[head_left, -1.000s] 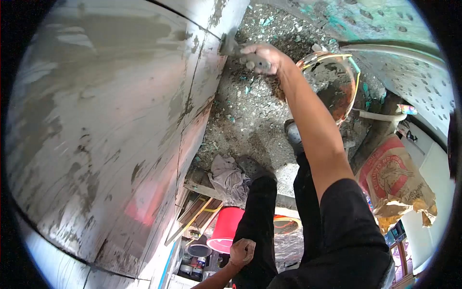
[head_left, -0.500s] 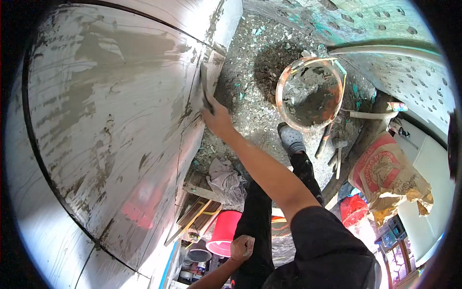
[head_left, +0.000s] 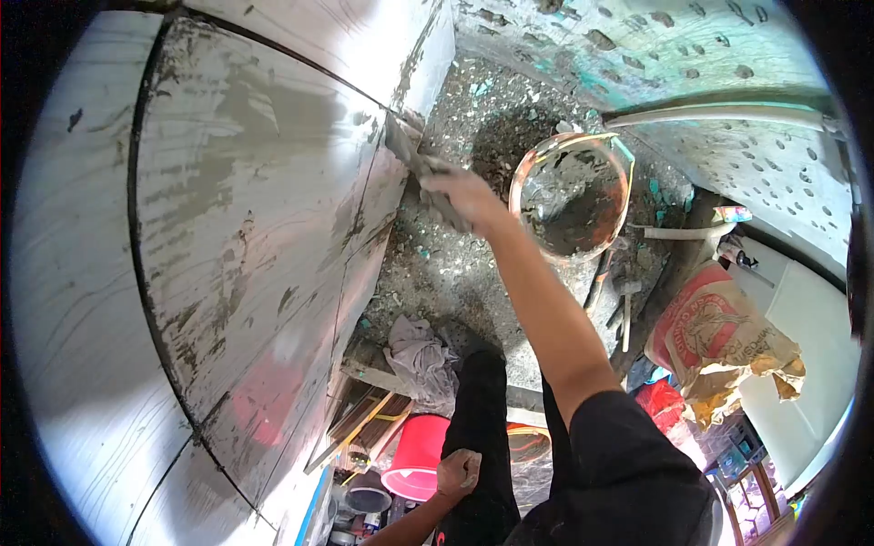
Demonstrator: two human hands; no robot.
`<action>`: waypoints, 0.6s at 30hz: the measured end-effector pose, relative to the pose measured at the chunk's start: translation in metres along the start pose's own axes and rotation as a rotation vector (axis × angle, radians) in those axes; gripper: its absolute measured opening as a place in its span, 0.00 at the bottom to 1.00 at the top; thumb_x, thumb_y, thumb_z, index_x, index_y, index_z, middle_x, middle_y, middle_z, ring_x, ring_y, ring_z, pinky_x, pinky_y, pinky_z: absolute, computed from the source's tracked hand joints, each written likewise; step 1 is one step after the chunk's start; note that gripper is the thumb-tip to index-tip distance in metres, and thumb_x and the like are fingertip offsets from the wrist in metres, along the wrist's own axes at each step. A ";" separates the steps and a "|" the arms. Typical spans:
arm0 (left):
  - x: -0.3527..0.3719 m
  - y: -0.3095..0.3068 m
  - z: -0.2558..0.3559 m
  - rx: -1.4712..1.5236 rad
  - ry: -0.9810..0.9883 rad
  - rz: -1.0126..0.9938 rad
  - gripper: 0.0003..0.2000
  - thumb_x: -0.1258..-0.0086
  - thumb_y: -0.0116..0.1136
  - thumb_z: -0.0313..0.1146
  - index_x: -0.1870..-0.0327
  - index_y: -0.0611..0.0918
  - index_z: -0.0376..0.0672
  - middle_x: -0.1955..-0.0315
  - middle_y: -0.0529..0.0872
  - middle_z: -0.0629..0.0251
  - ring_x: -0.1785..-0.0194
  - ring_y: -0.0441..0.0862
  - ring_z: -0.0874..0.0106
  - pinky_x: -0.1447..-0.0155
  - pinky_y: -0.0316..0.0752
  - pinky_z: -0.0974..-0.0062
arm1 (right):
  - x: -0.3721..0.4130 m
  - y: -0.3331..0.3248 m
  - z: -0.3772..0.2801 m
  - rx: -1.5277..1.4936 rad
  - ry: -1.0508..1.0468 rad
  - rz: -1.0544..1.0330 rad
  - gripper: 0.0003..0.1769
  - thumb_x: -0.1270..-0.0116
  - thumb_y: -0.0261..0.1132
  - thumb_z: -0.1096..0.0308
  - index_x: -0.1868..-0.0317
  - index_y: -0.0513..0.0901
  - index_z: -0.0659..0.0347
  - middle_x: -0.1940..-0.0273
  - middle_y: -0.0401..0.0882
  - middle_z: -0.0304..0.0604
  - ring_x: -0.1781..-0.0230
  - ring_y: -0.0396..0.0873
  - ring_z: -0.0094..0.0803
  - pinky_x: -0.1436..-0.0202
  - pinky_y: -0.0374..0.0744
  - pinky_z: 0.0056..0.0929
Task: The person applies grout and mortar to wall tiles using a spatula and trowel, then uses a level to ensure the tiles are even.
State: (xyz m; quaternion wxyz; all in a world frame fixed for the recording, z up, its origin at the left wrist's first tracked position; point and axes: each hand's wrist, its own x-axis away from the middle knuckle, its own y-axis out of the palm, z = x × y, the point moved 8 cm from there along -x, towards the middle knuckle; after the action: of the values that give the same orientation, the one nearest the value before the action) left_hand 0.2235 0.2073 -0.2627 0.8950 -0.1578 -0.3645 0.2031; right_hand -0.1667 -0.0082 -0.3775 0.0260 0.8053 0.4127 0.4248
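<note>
My right hand (head_left: 464,202) is closed around the handle of a trowel (head_left: 405,146), its blade against the edge of the tiled surface (head_left: 255,191). Grey mortar is smeared across these large pale tiles, which have dark joints between them. To the right of that hand stands a bucket (head_left: 516,187) with wet grey mortar inside. My left hand (head_left: 458,473) is curled into a fist and rests on my thigh; no object shows in it.
Rubble covers the floor (head_left: 437,264). A hammer (head_left: 626,314) lies near the bucket, and a torn paper sack (head_left: 719,328) is at the right. Below are a crumpled cloth (head_left: 421,355) and a red bucket (head_left: 419,455). A pitted wall (head_left: 728,155) rises at the back.
My right hand has swung away from the tile face towards the bucket side, turning the trowel so its blade meets the tile edge. The view has shifted slightly; my left hand stays put.
</note>
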 end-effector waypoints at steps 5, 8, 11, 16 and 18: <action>-0.005 0.002 0.012 -0.010 -0.018 -0.011 0.06 0.41 0.55 0.28 0.78 0.75 0.40 0.83 0.75 0.57 0.79 0.75 0.58 0.76 0.70 0.66 | 0.008 0.014 0.020 -0.028 -0.178 0.193 0.31 0.40 0.57 0.66 0.35 0.61 0.58 0.72 0.75 0.40 0.83 0.69 0.21 0.83 0.68 0.21; -0.006 0.003 0.011 -0.024 -0.049 -0.007 0.07 0.41 0.56 0.29 0.78 0.74 0.40 0.83 0.75 0.57 0.79 0.75 0.57 0.76 0.69 0.66 | 0.001 0.037 0.001 0.163 -0.558 0.365 0.30 0.39 0.55 0.67 0.36 0.62 0.59 0.70 0.76 0.40 0.83 0.68 0.21 0.83 0.67 0.20; -0.005 0.003 0.016 -0.018 -0.071 -0.011 0.08 0.41 0.56 0.29 0.79 0.74 0.40 0.83 0.75 0.57 0.79 0.75 0.57 0.76 0.69 0.66 | 0.007 0.044 0.001 0.143 -0.602 0.433 0.28 0.39 0.53 0.67 0.37 0.63 0.60 0.70 0.76 0.40 0.84 0.68 0.21 0.84 0.68 0.21; 0.000 0.008 0.009 -0.005 -0.101 -0.019 0.08 0.40 0.56 0.30 0.78 0.74 0.41 0.83 0.75 0.57 0.78 0.75 0.57 0.75 0.70 0.65 | -0.012 0.025 0.012 -0.362 0.014 0.150 0.23 0.40 0.54 0.67 0.43 0.68 0.61 0.72 0.75 0.39 0.83 0.70 0.22 0.85 0.70 0.24; 0.000 0.009 0.009 0.000 -0.070 -0.015 0.08 0.40 0.56 0.30 0.78 0.74 0.41 0.83 0.75 0.57 0.78 0.76 0.56 0.75 0.70 0.65 | 0.003 0.036 -0.013 -0.220 -0.051 0.133 0.19 0.41 0.56 0.71 0.48 0.72 0.62 0.72 0.73 0.38 0.79 0.70 0.22 0.78 0.71 0.22</action>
State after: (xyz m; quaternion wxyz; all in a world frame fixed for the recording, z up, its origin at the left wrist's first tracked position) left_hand 0.2148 0.2159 -0.2604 0.8833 -0.1477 -0.3966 0.2017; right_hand -0.1519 -0.0338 -0.3534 0.0964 0.8338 0.3084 0.4477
